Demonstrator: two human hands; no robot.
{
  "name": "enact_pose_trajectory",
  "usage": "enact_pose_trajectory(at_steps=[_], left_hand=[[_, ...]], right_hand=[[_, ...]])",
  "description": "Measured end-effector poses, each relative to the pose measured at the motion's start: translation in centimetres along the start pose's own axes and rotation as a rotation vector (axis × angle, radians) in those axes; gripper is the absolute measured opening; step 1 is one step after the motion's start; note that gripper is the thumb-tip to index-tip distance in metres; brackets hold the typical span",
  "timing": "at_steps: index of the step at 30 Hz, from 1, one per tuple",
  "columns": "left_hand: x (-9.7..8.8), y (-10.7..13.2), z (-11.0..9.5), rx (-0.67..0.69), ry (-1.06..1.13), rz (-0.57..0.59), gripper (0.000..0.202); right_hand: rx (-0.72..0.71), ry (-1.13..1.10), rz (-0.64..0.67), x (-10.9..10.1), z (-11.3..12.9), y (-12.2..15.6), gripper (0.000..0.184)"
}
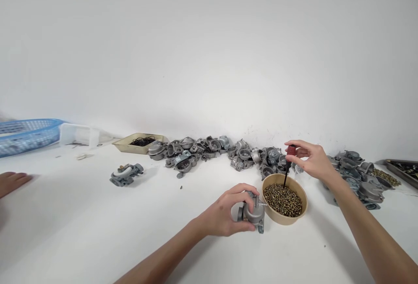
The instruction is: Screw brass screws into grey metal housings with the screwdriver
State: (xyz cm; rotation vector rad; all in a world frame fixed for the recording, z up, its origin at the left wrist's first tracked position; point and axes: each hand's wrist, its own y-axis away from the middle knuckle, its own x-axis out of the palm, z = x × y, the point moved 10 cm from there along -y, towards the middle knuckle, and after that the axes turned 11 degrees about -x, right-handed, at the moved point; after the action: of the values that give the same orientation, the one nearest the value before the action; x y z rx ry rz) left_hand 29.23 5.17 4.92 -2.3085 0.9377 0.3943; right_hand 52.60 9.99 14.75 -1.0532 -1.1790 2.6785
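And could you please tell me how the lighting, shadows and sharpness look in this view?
Head view, lighting: bright and diffuse, the white wall palest around its middle; head view, shadows: soft-edged on the tabletop; head view, sharpness: the blue basket at the left edge looks blurred, while the left hand, metal part and screws look fairly crisp.

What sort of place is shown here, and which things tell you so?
Probably a metal-parts workshop: a bowl of brass-coloured screws, heaps of grey metal castings and a red-handled screwdriver in the right hand suggest it.
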Motion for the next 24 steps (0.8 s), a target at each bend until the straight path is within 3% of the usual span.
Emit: enact_pose_trajectory(at_steps=[10, 24], left_hand=[[0.0, -0.1, 0.0, -0.013, 0.0, 0.015, 0.026], [0.0, -0.2, -0.2, -0.012, 0.001, 0.016, 0.026]], right_hand=[[-0.031, -0.027, -0.019, 0.1, 0.7, 0.0, 0.036], [0.091, -0.213, 0.041, 3.2, -0.6, 0.6, 0.038]])
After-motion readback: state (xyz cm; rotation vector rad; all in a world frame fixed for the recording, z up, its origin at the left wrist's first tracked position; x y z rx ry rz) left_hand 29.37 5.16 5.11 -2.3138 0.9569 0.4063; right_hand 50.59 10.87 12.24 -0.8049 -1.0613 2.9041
